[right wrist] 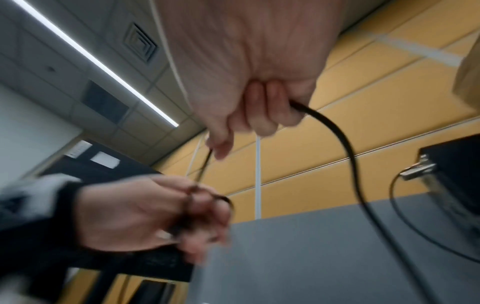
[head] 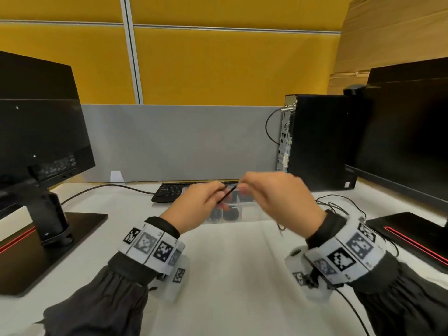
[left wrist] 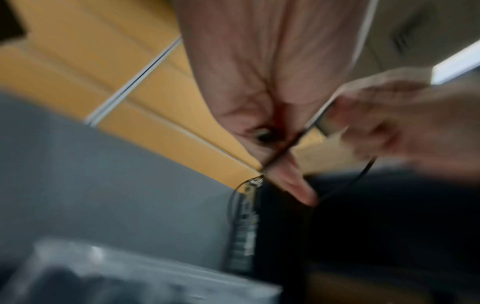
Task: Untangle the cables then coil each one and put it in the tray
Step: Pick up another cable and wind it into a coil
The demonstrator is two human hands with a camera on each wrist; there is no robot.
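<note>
A thin black cable [head: 226,194] is being held taut above the middle of the desk [head: 232,263], just over the clear tray [head: 244,215] standing in front of the keyboard [head: 169,191] near the far edge. It is being pinched by the left hand [head: 196,206], with loops gathered in the curled fingers, and gripped by the right hand [head: 278,197], from which the slack is being trailed toward the desk's right edge
</note>
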